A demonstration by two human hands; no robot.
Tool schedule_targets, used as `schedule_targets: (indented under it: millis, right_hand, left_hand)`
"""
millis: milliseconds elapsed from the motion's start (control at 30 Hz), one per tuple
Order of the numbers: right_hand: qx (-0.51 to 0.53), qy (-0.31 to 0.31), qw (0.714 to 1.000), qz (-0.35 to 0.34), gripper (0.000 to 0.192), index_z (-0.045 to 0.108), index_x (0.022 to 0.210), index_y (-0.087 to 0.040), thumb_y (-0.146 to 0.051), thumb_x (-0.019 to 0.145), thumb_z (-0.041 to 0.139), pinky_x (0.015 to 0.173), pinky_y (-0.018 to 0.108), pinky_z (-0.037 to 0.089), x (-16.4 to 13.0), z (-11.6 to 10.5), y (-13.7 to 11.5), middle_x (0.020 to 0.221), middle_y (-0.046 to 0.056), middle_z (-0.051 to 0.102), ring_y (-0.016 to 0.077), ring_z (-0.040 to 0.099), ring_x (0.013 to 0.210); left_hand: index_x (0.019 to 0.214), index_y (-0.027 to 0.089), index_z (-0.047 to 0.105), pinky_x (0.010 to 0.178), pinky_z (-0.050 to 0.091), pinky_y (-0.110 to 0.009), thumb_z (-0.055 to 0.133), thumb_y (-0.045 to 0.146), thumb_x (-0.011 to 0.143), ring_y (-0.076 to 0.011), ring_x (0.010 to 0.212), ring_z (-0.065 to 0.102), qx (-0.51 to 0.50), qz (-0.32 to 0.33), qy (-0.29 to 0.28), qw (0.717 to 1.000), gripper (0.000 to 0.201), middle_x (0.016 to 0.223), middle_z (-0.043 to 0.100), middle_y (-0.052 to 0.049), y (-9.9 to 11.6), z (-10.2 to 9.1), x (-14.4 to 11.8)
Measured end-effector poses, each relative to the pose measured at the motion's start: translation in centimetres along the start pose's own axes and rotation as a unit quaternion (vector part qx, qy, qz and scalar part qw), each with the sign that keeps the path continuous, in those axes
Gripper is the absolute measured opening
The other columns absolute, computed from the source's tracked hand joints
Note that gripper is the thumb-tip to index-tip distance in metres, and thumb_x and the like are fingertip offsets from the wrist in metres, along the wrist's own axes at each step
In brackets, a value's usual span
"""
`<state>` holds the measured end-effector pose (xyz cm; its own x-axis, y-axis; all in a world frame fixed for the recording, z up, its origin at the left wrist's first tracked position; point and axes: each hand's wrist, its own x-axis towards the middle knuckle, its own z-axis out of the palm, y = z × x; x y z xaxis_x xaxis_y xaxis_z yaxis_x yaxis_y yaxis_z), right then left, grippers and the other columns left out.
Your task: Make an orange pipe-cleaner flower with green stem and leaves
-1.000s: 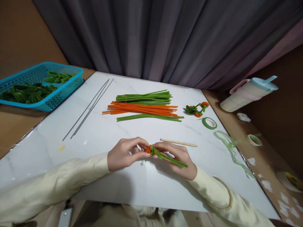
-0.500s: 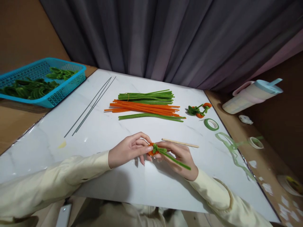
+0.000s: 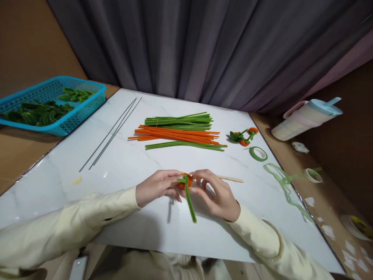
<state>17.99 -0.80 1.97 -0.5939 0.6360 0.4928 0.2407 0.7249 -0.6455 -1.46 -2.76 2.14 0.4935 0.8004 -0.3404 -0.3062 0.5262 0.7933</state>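
Note:
My left hand and my right hand meet over the near middle of the white table. Together they pinch a small orange pipe-cleaner coil with a green pipe cleaner wound on it. The green stem hangs down toward me between the hands. A thin wooden stick lies just behind my right hand.
Green and orange pipe cleaners lie in bundles mid-table, two thin wires to their left. A finished orange-green piece, a green tape roll and loose tape lie right. A blue basket stands left, a pink jug right.
The green stem has swung from pointing right over my right hand to pointing down toward me. Both hands have turned the coil and stayed in place.

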Motion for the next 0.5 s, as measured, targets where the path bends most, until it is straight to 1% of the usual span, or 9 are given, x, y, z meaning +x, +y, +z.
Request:
schedule_targets:
  millis: [67,133,200,300,400,500]
  right_hand:
    - [0.018,-0.002,1.0,0.007,0.023,0.051,0.109,-0.018,-0.015,0.087,0.045,0.057,0.025,0.048,0.22,-0.34,0.03,0.093,0.009,0.059,0.014,0.054,0.072]
    - [0.015,0.004,1.0,0.007,0.023,0.052,0.108,-0.017,-0.014,0.088,0.042,0.057,0.026,0.049,0.38,-0.47,0.09,0.094,0.01,0.059,0.0145,0.055,0.074]
    - [0.002,0.0,1.0,-0.01,0.022,0.053,0.107,-0.017,-0.014,0.088,0.043,0.06,0.027,0.049,0.42,-0.41,0.21,0.093,0.01,0.059,0.0157,0.056,0.078]
    - [-0.023,-0.022,0.999,-0.044,0.021,0.053,0.105,-0.017,-0.012,0.088,0.043,0.069,0.029,0.049,0.34,-0.17,0.44,0.093,0.011,0.059,0.0171,0.057,0.085]
    - [-0.055,-0.041,0.995,-0.071,0.021,0.053,0.104,-0.016,-0.01,0.087,0.042,0.069,0.03,0.048,0.2,-0.01,0.64,0.091,0.01,0.06,0.0165,0.056,0.081]
    - [-0.079,-0.043,0.991,-0.096,0.02,0.052,0.104,-0.015,-0.01,0.087,0.043,0.067,0.029,0.048,0.09,-0.08,0.78,0.09,0.01,0.06,0.017,0.055,0.079]
  left_hand:
    - [0.094,0.01,0.063,0.059,0.05,-0.025,0.064,0.033,0.075,-0.0135,0.065,0.061,0.002,0.001,0.005,1.0,0.029,0.08,0.065,-0.008,0.03,-0.19,0.1]
    - [0.094,0.01,0.062,0.057,0.049,-0.025,0.064,0.033,0.075,-0.012,0.059,0.059,0.011,0.001,0.007,1.0,0.03,0.077,0.065,-0.008,0.02,-0.28,0.17]
    - [0.094,0.009,0.061,0.055,0.049,-0.024,0.065,0.032,0.074,-0.0109,0.055,0.058,0.024,-0.002,0.005,1.0,0.031,0.072,0.064,-0.006,-0.01,-0.28,0.2]
    - [0.092,0.009,0.06,0.053,0.048,-0.023,0.064,0.034,0.075,-0.01,0.05,0.058,0.045,-0.008,-0.004,0.999,0.031,0.067,0.063,-0.004,-0.06,-0.22,0.13]
    - [0.082,0.009,0.059,0.051,0.047,-0.022,0.063,0.039,0.076,-0.0094,0.047,0.057,0.049,-0.016,-0.006,0.999,0.031,0.064,0.062,-0.003,-0.06,-0.2,0.03]
    - [0.075,0.009,0.058,0.052,0.047,-0.021,0.061,0.041,0.078,-0.0096,0.051,0.058,0.024,-0.033,-0.016,0.999,0.032,0.063,0.062,-0.004,0.0,-0.24,-0.03]
